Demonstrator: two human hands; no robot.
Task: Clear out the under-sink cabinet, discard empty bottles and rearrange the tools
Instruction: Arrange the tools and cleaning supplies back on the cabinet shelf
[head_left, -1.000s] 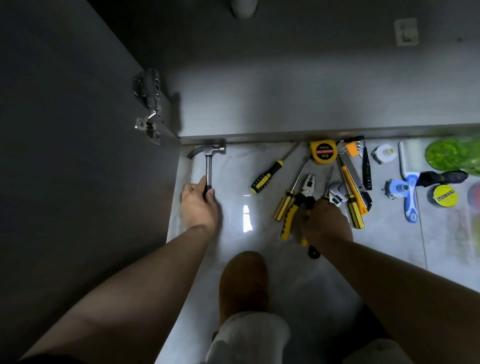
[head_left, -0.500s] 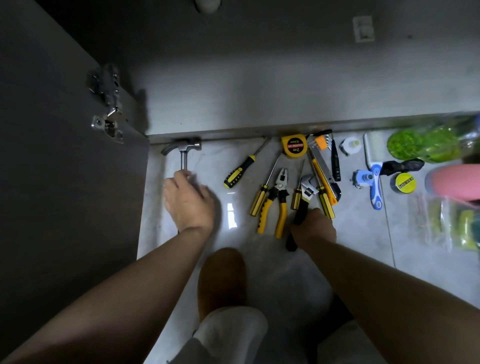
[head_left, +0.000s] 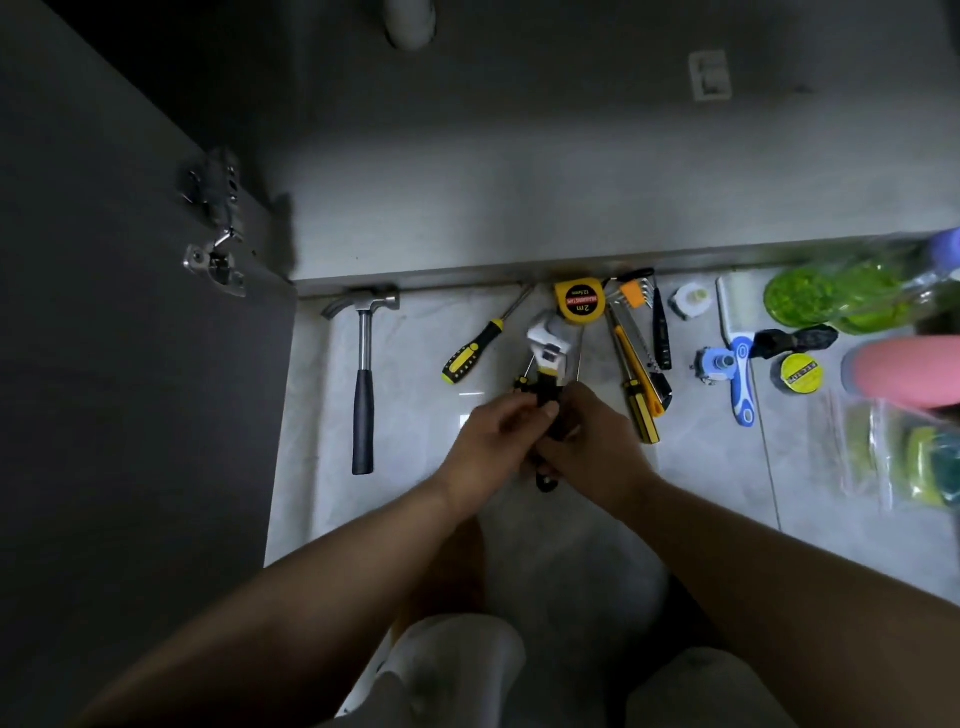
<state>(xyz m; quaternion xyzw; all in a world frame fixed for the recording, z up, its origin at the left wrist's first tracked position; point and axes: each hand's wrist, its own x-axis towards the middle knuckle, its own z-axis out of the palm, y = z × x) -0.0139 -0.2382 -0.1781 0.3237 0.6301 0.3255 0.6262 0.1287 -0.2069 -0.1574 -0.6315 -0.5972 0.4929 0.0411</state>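
Both my hands meet over the floor tiles around an adjustable wrench (head_left: 546, 349) with a silver head and a black and yellow handle. My left hand (head_left: 491, 447) pinches the handle from the left. From the right, my right hand (head_left: 597, 447) grips its lower part. The wrench head points away from me toward the cabinet. A hammer (head_left: 363, 364) lies alone on the floor to the left. A black and yellow screwdriver (head_left: 475, 348) and a yellow tape measure (head_left: 579, 301) lie near the cabinet base. Pliers and other screwdrivers are mostly hidden under my hands.
The open cabinet door (head_left: 130, 364) stands on the left. The cabinet floor (head_left: 519, 208) lies bare beyond the sill. To the right lie a utility knife (head_left: 636, 353), hex keys (head_left: 636, 293), a blue-handled scraper (head_left: 740, 379), a green bottle (head_left: 831, 296), a pink bottle (head_left: 904, 371) and bagged sponges (head_left: 909, 457).
My left hand let go of the hammer, which stays on the floor, and moved right. My right hand lifted the wrench from the tool pile, and both hands now hold it.
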